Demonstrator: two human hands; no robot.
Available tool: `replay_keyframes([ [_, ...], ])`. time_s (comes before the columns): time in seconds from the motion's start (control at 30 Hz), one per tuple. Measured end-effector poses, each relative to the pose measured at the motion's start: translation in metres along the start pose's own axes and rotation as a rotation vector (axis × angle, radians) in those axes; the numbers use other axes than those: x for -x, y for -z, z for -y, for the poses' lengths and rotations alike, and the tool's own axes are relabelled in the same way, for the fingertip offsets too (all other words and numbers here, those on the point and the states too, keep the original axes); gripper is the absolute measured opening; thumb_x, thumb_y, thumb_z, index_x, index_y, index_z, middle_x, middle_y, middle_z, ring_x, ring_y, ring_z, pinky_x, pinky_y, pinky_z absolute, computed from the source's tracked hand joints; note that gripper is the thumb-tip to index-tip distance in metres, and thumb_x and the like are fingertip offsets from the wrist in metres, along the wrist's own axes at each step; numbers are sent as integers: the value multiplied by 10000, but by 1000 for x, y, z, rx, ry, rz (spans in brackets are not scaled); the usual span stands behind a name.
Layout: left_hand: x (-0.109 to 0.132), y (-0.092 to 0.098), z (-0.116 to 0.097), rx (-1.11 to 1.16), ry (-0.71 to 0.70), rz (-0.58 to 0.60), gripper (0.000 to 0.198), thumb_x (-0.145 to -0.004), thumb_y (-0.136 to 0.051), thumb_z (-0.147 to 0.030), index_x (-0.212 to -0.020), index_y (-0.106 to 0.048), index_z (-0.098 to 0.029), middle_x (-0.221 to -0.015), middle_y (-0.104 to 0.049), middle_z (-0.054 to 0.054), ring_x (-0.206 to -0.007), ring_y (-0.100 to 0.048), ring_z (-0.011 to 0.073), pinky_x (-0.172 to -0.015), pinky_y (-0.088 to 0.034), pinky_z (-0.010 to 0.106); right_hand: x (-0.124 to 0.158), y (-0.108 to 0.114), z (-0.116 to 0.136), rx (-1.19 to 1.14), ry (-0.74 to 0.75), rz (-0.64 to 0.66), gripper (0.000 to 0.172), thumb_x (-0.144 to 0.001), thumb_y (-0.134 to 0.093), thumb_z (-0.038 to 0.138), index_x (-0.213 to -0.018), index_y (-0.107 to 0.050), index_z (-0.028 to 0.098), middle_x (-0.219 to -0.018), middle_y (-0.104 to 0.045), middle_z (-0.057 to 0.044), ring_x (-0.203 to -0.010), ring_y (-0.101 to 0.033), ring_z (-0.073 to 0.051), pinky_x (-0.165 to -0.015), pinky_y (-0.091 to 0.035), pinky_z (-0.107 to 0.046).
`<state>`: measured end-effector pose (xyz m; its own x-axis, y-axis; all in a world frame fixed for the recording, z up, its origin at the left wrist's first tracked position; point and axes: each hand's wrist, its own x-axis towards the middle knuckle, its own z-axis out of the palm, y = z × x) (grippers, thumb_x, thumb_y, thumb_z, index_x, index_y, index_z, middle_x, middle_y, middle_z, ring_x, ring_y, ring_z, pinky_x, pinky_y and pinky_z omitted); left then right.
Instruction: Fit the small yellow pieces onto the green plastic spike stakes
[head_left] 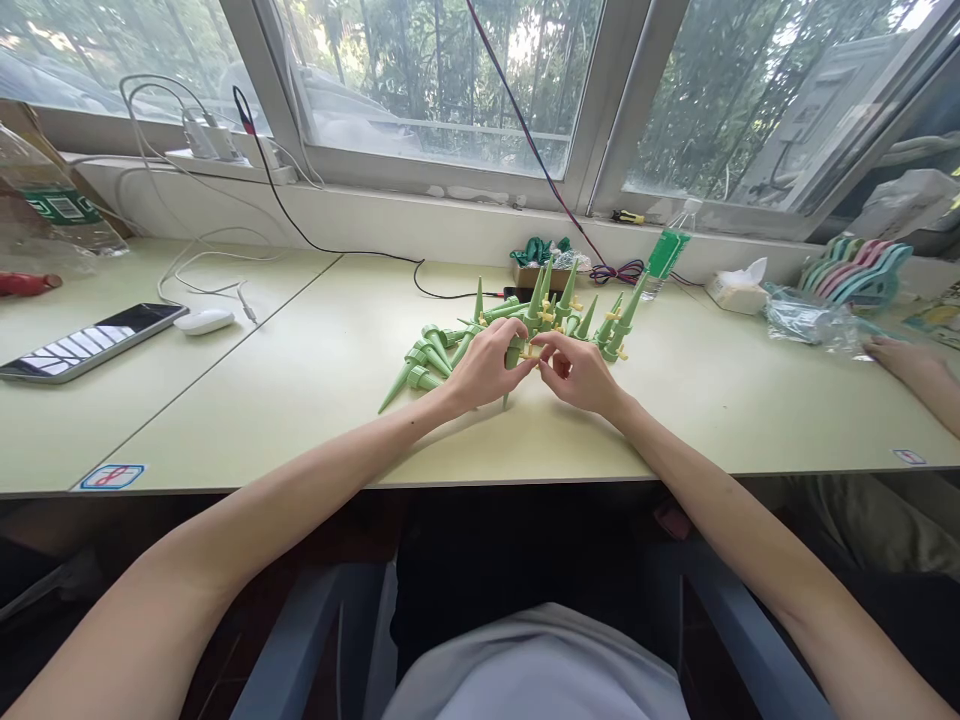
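Note:
My left hand (pixel 486 366) and my right hand (pixel 579 374) meet over the pale green table (pixel 315 390), both closed on one green cone-shaped spike (pixel 515 353) with a small yellow part (pixel 531 351) at its top. The left fingers wrap the spike's body; the right fingertips pinch at the yellow part. Just behind the hands lies a heap of loose green spikes (pixel 427 362), and several more stand upright with yellow parts fitted (pixel 559 305).
A phone (pixel 88 342), a white mouse (pixel 203 321) and cables lie at the left. A small box of parts (pixel 541 264), a plastic bottle (pixel 664 258), tissues (pixel 739 287) and coloured clips (pixel 855 270) sit along the window sill. Another person's hand (pixel 907 362) rests at the right edge.

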<state>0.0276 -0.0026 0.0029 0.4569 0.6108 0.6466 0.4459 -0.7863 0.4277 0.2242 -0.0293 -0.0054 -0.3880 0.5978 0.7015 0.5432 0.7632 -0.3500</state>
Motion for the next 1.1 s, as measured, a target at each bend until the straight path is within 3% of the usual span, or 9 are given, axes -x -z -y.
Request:
replay_keyframes([
  [0.47, 0, -1, 0, 16, -2, 7, 214, -887, -650, -335, -1000, -542, -189, -1042, -646, 64, -799, -599, 161, -745, -477, 303, 1, -3, -9, 64, 49, -6, 167, -904, -586, 197, -1068, -620, 196, -765, -637, 0, -499, -458, -85, -549, -424, -240],
  [0.67, 1, -1, 0, 30, -1, 15, 160, -885, -614, -268, -1009, -548, -192, -1039, -650, 47, -664, -552, 116, -694, -471, 291, 0, -3, -8, 81, 38, 1, 95, -944, -597, 277, -983, -621, 194, -715, -628, 1, -522, -471, -102, -568, -420, -250],
  [1.1, 2, -1, -1, 52, -17, 4, 148, -856, -580, -190, -999, -544, -195, -1026, -651, 42, -569, -520, 84, -615, -466, 274, 1, -3, -10, 109, 0, 21, 210, -981, -561, 367, -890, -607, 183, -665, -579, 0, -556, -473, -120, -583, -385, -258],
])
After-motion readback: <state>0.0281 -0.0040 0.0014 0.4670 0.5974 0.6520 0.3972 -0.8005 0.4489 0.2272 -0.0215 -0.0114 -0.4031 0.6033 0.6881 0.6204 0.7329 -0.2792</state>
